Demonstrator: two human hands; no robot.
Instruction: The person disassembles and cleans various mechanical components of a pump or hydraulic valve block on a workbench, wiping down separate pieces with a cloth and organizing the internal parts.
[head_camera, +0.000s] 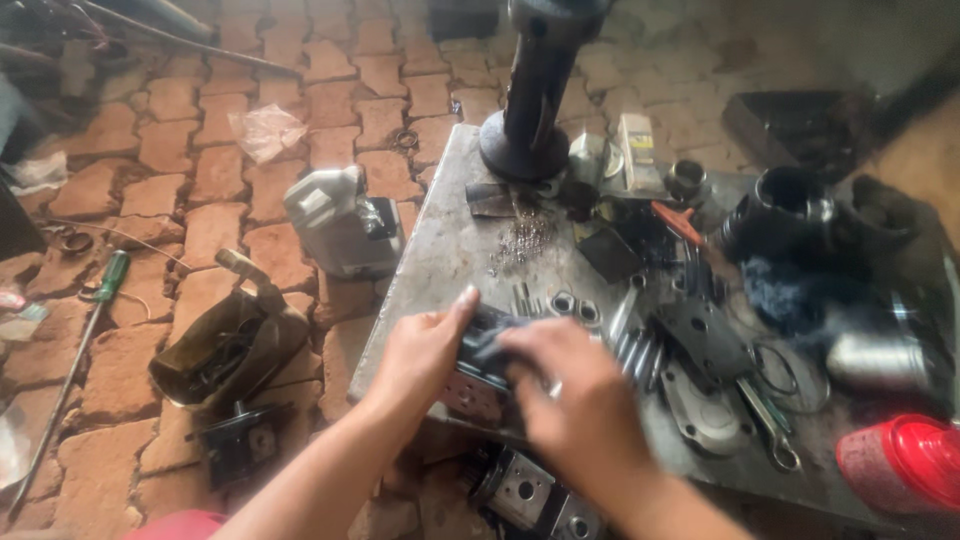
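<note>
My left hand (420, 352) grips the left side of a metal machine part (468, 392) at the near edge of a grey metal worktable (440, 240). My right hand (570, 390), blurred by motion, presses a dark cloth (492, 334) onto the top of that part. The part's lower face shows pale metal with small holes. Both hands hide most of it.
Bolts, gaskets, pliers, dark cylinders and a red cap (905, 462) crowd the table. A tall black post (535, 90) stands at its far edge. On the brick floor lie a grey oil jug (335, 222), a green-handled screwdriver (100, 290), a housing (225, 345) and a pump body (530, 495).
</note>
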